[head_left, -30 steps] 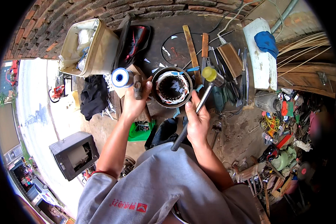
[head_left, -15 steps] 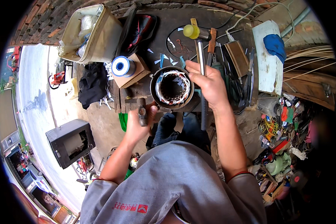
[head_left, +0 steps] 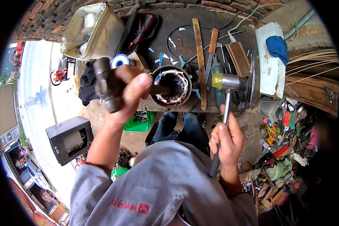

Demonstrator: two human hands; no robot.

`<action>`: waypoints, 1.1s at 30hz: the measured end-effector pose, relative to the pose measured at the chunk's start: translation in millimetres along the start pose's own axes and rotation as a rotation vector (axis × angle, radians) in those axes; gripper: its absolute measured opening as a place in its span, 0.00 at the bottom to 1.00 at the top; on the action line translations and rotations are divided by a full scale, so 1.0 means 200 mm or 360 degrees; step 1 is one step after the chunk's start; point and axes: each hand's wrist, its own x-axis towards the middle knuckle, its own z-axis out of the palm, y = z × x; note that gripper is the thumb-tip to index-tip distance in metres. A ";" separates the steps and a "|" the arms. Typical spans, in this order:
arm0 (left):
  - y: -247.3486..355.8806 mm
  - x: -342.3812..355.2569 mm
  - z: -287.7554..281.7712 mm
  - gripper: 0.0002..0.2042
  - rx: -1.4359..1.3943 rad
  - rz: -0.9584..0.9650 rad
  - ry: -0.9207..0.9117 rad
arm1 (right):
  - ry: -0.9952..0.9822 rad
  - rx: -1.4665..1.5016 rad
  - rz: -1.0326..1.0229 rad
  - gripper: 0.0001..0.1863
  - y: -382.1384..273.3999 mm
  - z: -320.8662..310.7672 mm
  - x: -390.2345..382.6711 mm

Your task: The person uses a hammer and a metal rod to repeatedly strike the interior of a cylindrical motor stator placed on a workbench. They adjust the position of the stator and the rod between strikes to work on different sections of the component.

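My left hand is raised left of the motor stator, closed around a hammer. Its steel hammer head points up at the left, and its handle sticks out to the right, across part of the stator. The round motor stator, with white-wrapped windings inside its rim, stands on the bench near the front edge. In front of the bench, right of centre, my right hand grips a mallet by its dark ribbed handle. The mallet has a yellow tip and a metal head, and is apart from the stator.
A long wooden strip lies right of the stator, beside a green power tool and several hand tools. A wire spool by a cardboard box sits behind my left hand. A plastic bucket stands at the far left.
My left hand has lifted the hammer up and turned its handle rightward. My right hand has left the stator's side, bringing the mallet right and nearer to me, which uncovers the wooden strip.
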 end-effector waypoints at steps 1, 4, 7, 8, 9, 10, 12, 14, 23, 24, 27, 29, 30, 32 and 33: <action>-0.04 -0.01 0.00 0.17 0.0094 -0.0126 0.0066 | 0.0044 -0.0062 -0.0036 0.24 -0.02 0.00 0.00; -0.09 -0.04 -0.01 0.18 0.0130 -0.0227 0.0127 | 0.0341 -0.0058 -0.0443 0.27 -0.14 -0.12 0.08; -0.11 -0.07 -0.05 0.19 0.0125 -0.0308 0.0121 | 0.0696 0.0310 -0.0628 0.25 -0.20 -0.11 0.16; -0.11 -0.07 -0.02 0.18 0.0176 -0.0181 0.0136 | 0.0446 -0.0402 -0.0988 0.25 -0.09 -0.08 0.19; -0.13 -0.07 -0.03 0.18 0.0362 -0.0135 0.0119 | 0.0222 -0.0603 -0.0919 0.26 -0.01 -0.02 0.17; -0.18 -0.08 -0.04 0.18 0.0556 -0.0092 0.0111 | -0.0020 -0.0798 -0.0866 0.27 0.07 0.05 0.16; -0.10 -0.04 -0.02 0.18 -0.0024 -0.0241 0.0102 | -0.0312 -0.0153 0.0018 0.30 0.10 0.27 0.01; -0.12 -0.04 -0.02 0.19 -0.0057 -0.0156 0.0079 | -0.0400 0.0179 0.0347 0.31 0.09 0.33 -0.06; -0.12 0.04 -0.10 0.21 0.0148 -0.0158 -0.0118 | 0.0876 0.0118 -0.0680 0.27 -0.16 0.08 0.08; -0.11 0.04 -0.13 0.21 0.0147 -0.0169 -0.0165 | 0.0836 0.0111 -0.0743 0.28 -0.08 0.13 0.07; -0.12 0.03 -0.07 0.16 0.0310 -0.0080 -0.0080 | 0.0295 0.0244 -0.0186 0.30 0.23 0.45 -0.06; -0.13 0.07 -0.09 0.15 0.0341 -0.0176 -0.0079 | -0.0145 0.0246 0.0364 0.31 0.25 0.55 -0.05; -0.19 0.03 -0.11 0.16 0.0421 -0.0071 -0.0117 | -0.0065 0.0261 0.0258 0.31 0.24 0.53 -0.08; -0.14 0.06 -0.06 0.18 -0.0090 -0.0206 -0.0300 | 0.0129 0.0142 -0.0003 0.30 0.18 0.44 -0.06; -0.14 0.06 -0.05 0.19 -0.0044 -0.0111 -0.0255 | 0.0300 0.0317 -0.0076 0.31 0.13 0.40 -0.05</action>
